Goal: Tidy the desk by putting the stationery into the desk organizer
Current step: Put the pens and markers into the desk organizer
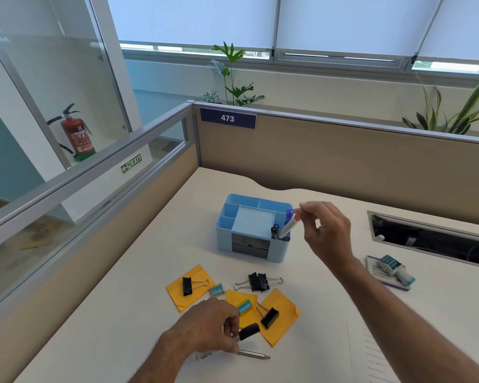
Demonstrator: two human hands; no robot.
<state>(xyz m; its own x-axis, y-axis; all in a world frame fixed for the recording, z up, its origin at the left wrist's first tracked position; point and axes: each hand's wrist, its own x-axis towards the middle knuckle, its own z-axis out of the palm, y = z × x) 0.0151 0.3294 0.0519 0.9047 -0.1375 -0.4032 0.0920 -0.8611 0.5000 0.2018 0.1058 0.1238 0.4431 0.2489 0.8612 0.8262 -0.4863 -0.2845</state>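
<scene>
Pencil point(253, 355) lay nearest on desk point(122, 313), partly under left hand point(205, 330). Left hand curled, fingers pinched on black binder clip point(249, 331), just above desk. Beyond: three yellow sticky pads point(187, 287), more clips, two small erasers point(217, 289). Farther, blue desk organizer point(250, 228) upright mid-desk, pens in right front compartment. Right hand point(325, 229) above its right edge, thumb and fingertips gripping top of white marker point(288, 226), lower end inside that compartment.

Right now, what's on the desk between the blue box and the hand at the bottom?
In the head view, binder clips, yellow sticky notes and two erasers lie between the organizer and the left hand.
</scene>
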